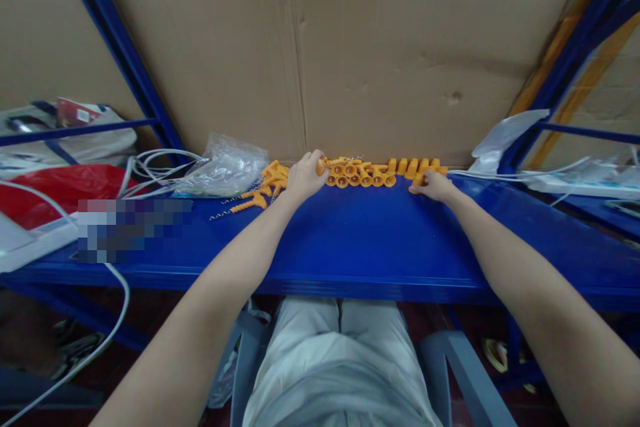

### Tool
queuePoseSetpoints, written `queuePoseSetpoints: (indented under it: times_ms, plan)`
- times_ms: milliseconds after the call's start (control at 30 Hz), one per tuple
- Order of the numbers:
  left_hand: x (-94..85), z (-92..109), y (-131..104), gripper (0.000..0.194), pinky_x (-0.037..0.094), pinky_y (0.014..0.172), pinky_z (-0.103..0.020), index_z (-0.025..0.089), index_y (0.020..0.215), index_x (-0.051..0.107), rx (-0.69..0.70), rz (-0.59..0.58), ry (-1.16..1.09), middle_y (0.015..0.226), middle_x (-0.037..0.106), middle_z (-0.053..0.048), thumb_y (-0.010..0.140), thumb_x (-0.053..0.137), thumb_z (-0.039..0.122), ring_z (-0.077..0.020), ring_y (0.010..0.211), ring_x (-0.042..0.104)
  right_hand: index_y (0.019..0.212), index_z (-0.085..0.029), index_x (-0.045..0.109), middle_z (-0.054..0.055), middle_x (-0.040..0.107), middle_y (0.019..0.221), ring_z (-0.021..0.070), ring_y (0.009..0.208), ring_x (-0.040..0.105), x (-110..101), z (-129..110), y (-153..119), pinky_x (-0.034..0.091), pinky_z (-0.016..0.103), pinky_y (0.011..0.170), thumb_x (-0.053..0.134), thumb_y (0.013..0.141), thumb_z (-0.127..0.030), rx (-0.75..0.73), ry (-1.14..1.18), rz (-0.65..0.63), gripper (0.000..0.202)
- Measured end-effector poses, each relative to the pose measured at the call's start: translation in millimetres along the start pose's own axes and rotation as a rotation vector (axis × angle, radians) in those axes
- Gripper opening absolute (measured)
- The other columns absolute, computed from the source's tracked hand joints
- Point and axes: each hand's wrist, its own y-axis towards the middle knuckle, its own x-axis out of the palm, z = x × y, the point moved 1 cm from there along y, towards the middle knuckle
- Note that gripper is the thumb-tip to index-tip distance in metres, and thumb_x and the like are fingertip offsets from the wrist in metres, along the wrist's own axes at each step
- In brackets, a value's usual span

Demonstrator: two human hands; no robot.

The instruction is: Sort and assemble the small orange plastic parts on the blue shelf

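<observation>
At the back of the blue table, my left hand (306,177) is closed with its fingertips around an orange plastic piece (321,166). Just left of it lies a loose pile of orange T-shaped handles (274,177), some with thin metal spirals like corkscrews. Stacked in rows to its right are orange hollow cone-shaped parts (355,179), open ends facing me. My right hand (436,186) has its fingers curled on another orange plastic piece (417,185), low at the table surface. Behind that hand stands a row of orange upright pieces (413,165).
A tall cardboard sheet (380,53) closes off the back of the blue table (360,240). Left of the pile are a clear plastic bag (225,163), white cables (155,163) and a red bag (75,190). White plastic wrapping (505,140) leans by the right blue post (555,73).
</observation>
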Motion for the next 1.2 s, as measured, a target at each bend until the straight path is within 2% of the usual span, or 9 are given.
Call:
queuePoseSetpoints:
  times_ms: [67,167,333,467,700,900,1200]
  plan:
    - [1.0,0,0,0.029,0.054,0.093,-0.039,0.024,0.122,0.06,0.008,-0.011,0.004,0.122,0.069,-0.01,0.093,0.057,0.027,-0.028,0.114,0.068,0.102,-0.016,0.066,0.018,0.074,0.103,0.0399,0.106,0.07,0,-16,-1,0.054,0.055,0.093,0.077,0.079,-0.031,0.015,0.035,-0.058,0.029]
    - [3.2,0,0,0.03,0.054,0.093,-0.038,0.024,0.122,0.06,0.023,-0.03,0.014,0.123,0.069,-0.01,0.093,0.058,0.027,-0.0278,0.114,0.068,0.106,-0.02,0.066,0.017,0.074,0.113,0.0399,0.109,0.07,-3,-44,-5,0.053,0.055,0.095,0.08,0.074,-0.024,-0.114,0.135,-0.057,0.035]
    - [6.5,2,-1,0.03,0.055,0.093,-0.038,0.023,0.122,0.061,0.082,-0.068,0.01,0.124,0.069,-0.01,0.093,0.058,0.026,-0.028,0.116,0.068,0.1,-0.023,0.065,0.014,0.076,0.11,0.04,0.106,0.071,-11,-81,-17,0.054,0.057,0.095,0.078,0.076,-0.026,-0.325,0.198,-0.056,0.027]
    - [8.1,4,-2,0.03,0.054,0.092,-0.037,0.023,0.122,0.062,0.109,-0.098,0.035,0.124,0.069,-0.01,0.092,0.058,0.026,-0.0273,0.115,0.068,0.1,-0.023,0.064,0.014,0.076,0.111,0.0373,0.106,0.072,-15,-98,-26,0.055,0.053,0.095,0.073,0.079,-0.024,-0.405,0.242,-0.034,0.023]
    - [10.0,3,-2,0.033,0.055,0.092,-0.037,0.023,0.124,0.064,0.135,-0.122,0.052,0.127,0.069,-0.011,0.091,0.059,0.025,-0.0279,0.114,0.069,0.1,-0.021,0.063,0.015,0.075,0.113,0.0335,0.108,0.072,-13,-107,-32,0.055,0.05,0.097,0.07,0.08,-0.022,-0.44,0.276,-0.037,0.021]
    - [9.3,3,-2,0.039,0.054,0.095,-0.036,0.022,0.131,0.062,0.154,-0.162,0.105,0.136,0.067,-0.012,0.092,0.058,0.022,-0.0282,0.123,0.066,0.103,-0.019,0.065,0.016,0.075,0.114,0.0331,0.108,0.072,-12,-106,-33,0.056,0.048,0.098,0.07,0.081,-0.019,-0.409,0.251,-0.039,0.022]
    - [9.9,-1,-2,0.04,0.054,0.093,-0.035,0.024,0.132,0.062,0.128,-0.179,0.143,0.135,0.068,-0.012,0.092,0.059,0.025,-0.0283,0.12,0.068,0.103,-0.021,0.066,0.013,0.076,0.111,0.0313,0.107,0.073,-10,-102,-30,0.057,0.048,0.096,0.07,0.081,-0.019,-0.449,0.261,-0.017,0.023]
